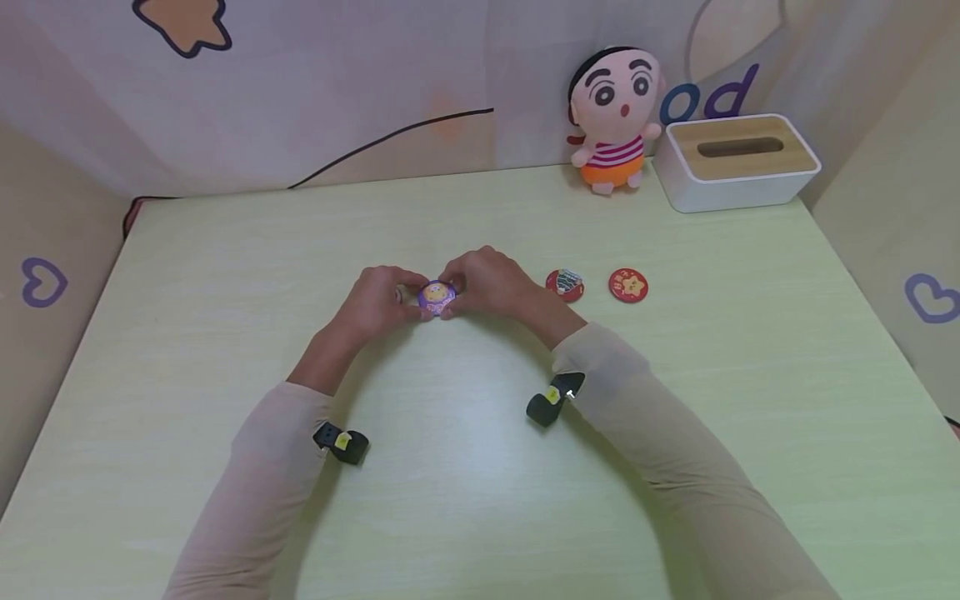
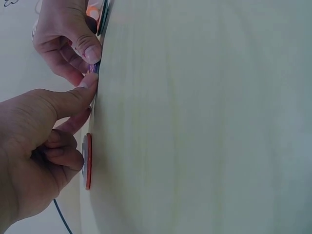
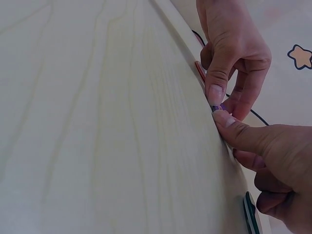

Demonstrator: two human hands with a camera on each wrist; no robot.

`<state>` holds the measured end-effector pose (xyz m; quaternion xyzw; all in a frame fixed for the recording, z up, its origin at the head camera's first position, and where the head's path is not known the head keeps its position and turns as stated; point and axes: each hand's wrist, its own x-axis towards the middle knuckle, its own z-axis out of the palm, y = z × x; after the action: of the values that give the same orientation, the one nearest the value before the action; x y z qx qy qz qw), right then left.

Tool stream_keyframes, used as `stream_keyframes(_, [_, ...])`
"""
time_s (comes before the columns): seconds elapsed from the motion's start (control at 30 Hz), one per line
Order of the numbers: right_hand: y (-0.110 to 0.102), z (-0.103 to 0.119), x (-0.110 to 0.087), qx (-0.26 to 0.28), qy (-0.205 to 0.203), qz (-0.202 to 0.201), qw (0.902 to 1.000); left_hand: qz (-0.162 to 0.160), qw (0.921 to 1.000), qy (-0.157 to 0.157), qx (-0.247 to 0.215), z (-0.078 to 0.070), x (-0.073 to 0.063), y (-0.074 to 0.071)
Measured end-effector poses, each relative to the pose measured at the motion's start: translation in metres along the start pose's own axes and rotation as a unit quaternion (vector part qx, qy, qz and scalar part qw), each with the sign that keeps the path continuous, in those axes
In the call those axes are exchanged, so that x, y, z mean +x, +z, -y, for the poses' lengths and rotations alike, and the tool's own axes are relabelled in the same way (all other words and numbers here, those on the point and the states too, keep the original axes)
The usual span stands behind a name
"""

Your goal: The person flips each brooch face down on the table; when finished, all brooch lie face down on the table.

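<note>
A small round purple badge [image 1: 437, 294] with a cartoon face lies between both hands at the middle of the table. My left hand [image 1: 378, 302] pinches its left edge between thumb and fingers, and my right hand [image 1: 491, 283] pinches the right edge. From the left wrist view, a red-rimmed disc [image 2: 87, 162] shows beside the left hand's curled fingers; from above that hand mostly hides it. To the right of the right hand lie a red round badge with a dark-and-white picture [image 1: 565, 285] and a red badge with a yellow star [image 1: 627, 285].
A plush doll [image 1: 615, 121] sits at the back of the pale table [image 1: 465, 500], next to a white tissue box [image 1: 738, 187] with a wooden lid. A printed cloth [image 1: 360, 83] hangs behind the table. Both wrists carry small black cameras.
</note>
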<state>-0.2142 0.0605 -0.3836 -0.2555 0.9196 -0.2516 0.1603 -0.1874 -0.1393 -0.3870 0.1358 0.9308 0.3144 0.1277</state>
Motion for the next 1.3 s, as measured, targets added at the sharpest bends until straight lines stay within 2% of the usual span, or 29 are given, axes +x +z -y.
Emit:
stream_keyframes(0.3, [0.0023, -0.0024, -0.0018, 0.006, 0.014, -0.007, 0.9999, 0.007, 0.9999, -0.006, -0.004, 0.0003, 0.0012, 0.0020])
stream_keyframes(0.47, [0.0007, 0.0000, -0.0009, 0.000, 0.029, -0.007, 0.9996, 0.006, 1.0000, -0.002, -0.005, 0.0004, 0.0027, -0.0012])
stream_keyframes(0.6, [-0.0013, 0.0016, 0.0002, 0.010, 0.025, -0.009, 0.9996, 0.000, 1.0000, -0.004, 0.003, 0.0000, 0.0038, -0.0038])
stream_keyframes(0.87, [0.0033, 0.0028, 0.0003, 0.018, 0.028, 0.001, 0.9994, 0.006, 0.9999, -0.014, 0.007, 0.0024, -0.0017, -0.0030])
stream_keyframes(1.07, [0.0035, 0.0039, -0.0003, 0.018, 0.017, -0.010, 0.9996, -0.010, 0.9998, 0.005, 0.019, 0.0025, -0.0046, -0.0049])
stream_keyframes(1.3, [0.0036, 0.0032, -0.0007, 0.025, 0.025, -0.007, 0.9994, -0.007, 0.9998, 0.009, 0.014, 0.0019, -0.0044, -0.0045])
